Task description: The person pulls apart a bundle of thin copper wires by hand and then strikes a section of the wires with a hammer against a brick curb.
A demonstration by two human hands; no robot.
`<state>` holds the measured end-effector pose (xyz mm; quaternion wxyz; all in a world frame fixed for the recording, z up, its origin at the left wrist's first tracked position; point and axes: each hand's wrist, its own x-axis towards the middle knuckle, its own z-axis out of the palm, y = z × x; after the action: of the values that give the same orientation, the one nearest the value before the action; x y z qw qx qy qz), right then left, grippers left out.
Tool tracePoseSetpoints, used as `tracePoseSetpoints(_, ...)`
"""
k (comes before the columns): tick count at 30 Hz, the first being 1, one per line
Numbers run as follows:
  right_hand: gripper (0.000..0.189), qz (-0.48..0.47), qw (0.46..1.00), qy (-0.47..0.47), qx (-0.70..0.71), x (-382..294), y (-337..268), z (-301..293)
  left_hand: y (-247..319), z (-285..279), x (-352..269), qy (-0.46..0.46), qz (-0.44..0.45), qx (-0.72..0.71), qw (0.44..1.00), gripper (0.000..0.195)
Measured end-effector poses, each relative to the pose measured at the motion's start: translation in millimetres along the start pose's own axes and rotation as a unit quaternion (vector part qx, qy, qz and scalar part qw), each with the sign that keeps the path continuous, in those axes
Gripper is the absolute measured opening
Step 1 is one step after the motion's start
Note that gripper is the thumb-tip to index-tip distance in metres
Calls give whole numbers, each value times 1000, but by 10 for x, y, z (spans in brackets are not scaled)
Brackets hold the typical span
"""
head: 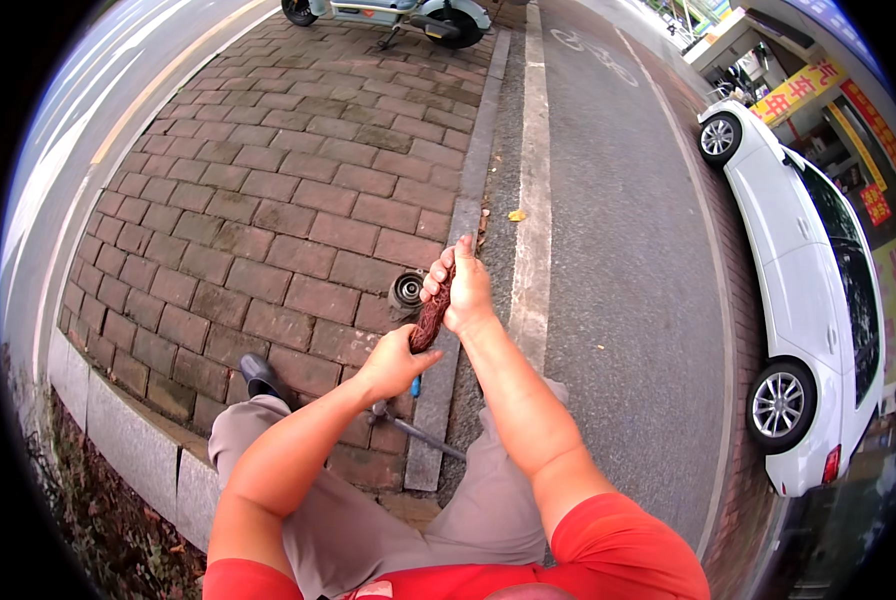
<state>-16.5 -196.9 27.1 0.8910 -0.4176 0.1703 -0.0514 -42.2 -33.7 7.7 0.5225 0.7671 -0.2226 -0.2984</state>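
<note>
A long, tangled bundle of reddish-brown strands [436, 309], which looks like copper wire, is held up before me at a slant. My right hand [467, 294] is wrapped around its upper part, thumb pointing up. At the lower end, my left hand [395, 364] grips it with the thumb out to the right, its fingers mostly hidden. Just left of the bundle, a round dark metal part with concentric rings [408, 288] sits on the paving. A hammer [418, 433] lies between my legs, and a blue tool handle [416, 386] shows partly below my left hand.
Brick paving [268, 225] spreads ahead and left, edged by a stone kerb [478, 180]. A yellow leaf [517, 215] lies on the white line beside an asphalt lane [613, 247]. A white car [800, 277] is parked at right; a scooter [410, 19] stands at the top.
</note>
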Motion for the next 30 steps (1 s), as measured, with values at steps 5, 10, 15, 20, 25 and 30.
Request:
tracePoseSetpoints(5, 50, 35, 999, -24, -8, 83, 187, 14, -177, 54, -89, 33, -3, -32, 999, 34)
tracePoseSetpoints(10, 77, 56, 964, -205, 157, -23, 70, 24, -78, -209, -124, -95, -63, -218, 969, 30)
tracePoseSetpoints(15, 81, 46, 957, -235, 164, -71, -30, 59, -23, -259, -105, -127, -61, -313, 939, 33)
tracePoseSetpoints(20, 52, 32, 961, -220, 166, 12, 26, 20, 5, -272, -64, -125, -49, -285, 949, 32)
tracePoseSetpoints(25, 42, 18, 951, -251, 179, 140, 110, -140, 81, -229, -58, -126, -66, -235, 962, 30)
tracePoseSetpoints(30, 49, 12, 962, -224, 158, 107, 99, -103, 20, -247, -38, -148, -69, -243, 956, 30)
